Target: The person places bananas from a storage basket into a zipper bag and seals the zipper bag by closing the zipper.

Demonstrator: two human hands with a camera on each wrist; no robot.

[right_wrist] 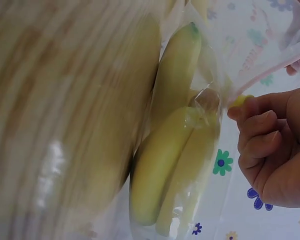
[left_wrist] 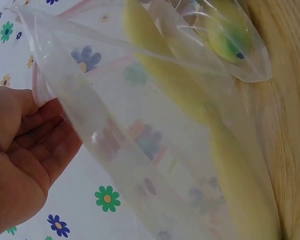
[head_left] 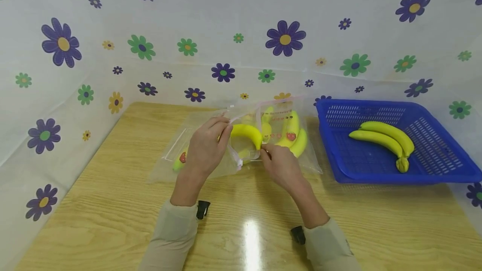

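Note:
A bright yellow banana (head_left: 248, 131) is at the mouth of a clear zip bag (head_left: 165, 163), between my two hands. My left hand (head_left: 207, 147) holds this bag by its edge near the mouth; the left wrist view shows the fingers at the pink-edged rim. With thumb and forefinger, my right hand (head_left: 283, 164) pinches the banana's lower tip, which peeks out as a small yellow end in the right wrist view. Right beside lies a second clear bag (head_left: 314, 162) with several bananas (right_wrist: 162, 165) inside. Through the left bag's film, more yellow fruit (left_wrist: 175, 90) shows.
A blue plastic basket (head_left: 327, 149) stands on the right, holding a small bunch of bananas (head_left: 382, 139). The wooden table (head_left: 113, 216) runs back to a flower-patterned cloth (head_left: 241, 20). A white zip slider (head_left: 239, 164) hangs at the bag's mouth.

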